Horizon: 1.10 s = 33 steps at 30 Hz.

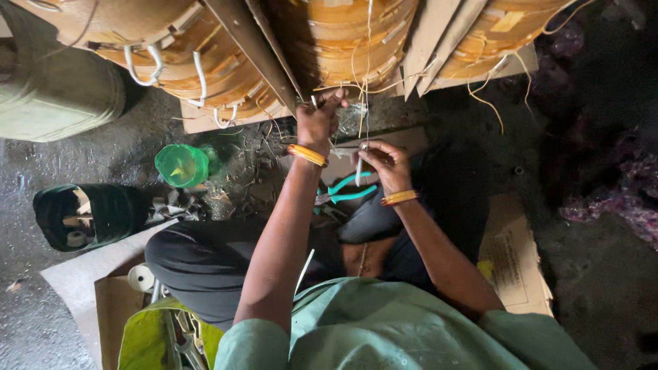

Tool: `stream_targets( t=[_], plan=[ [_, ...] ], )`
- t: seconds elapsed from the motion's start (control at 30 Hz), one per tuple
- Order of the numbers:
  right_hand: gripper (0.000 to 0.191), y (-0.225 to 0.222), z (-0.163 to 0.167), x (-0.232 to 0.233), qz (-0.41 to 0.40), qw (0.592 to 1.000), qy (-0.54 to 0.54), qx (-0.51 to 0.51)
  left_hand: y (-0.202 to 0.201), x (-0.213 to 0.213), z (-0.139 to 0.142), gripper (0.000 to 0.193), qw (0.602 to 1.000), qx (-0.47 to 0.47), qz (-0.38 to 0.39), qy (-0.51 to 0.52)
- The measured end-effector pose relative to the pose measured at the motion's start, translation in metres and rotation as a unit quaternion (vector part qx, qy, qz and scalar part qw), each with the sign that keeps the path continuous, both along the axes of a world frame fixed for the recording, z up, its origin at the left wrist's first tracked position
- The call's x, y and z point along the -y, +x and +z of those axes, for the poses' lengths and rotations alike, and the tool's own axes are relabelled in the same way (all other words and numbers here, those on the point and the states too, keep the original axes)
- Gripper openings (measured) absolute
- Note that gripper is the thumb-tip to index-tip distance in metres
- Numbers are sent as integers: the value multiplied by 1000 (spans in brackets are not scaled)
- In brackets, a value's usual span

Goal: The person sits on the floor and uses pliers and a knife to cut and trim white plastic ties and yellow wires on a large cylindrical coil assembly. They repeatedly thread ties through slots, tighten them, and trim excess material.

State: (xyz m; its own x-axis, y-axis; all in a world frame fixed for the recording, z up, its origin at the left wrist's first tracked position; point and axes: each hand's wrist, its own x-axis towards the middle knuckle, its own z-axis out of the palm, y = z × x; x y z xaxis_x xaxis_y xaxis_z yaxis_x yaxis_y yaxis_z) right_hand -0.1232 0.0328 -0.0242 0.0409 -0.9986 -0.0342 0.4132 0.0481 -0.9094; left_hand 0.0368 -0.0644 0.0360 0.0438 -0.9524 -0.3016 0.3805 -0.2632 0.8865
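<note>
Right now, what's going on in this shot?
A person sits on the floor in front of large wound coils wrapped in tan insulation. The left hand reaches up to the lead wires hanging from the middle coil and pinches something small there. The right hand holds a thin white piece, apparently sleeving, next to those wires. Teal-handled pliers lie on the lap, untouched. A green plastic cup sits on the floor to the left.
</note>
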Motion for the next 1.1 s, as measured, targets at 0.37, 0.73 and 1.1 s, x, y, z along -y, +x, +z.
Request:
stream_targets(
  t=[0.37, 0.73, 1.1],
  plan=[
    [10, -17, -17, -4, -3, 982, 62, -180, -7, 1, -15, 12, 996, 71, 8, -53],
    [15, 6, -26, -21, 179, 760, -84, -619, -7, 5, -28, 13, 988, 42, 6, -147],
    [31, -2, -32, -21, 149, 916, 1, -372, -5, 3, -23, 15, 986, 76, 5, -146]
  ],
)
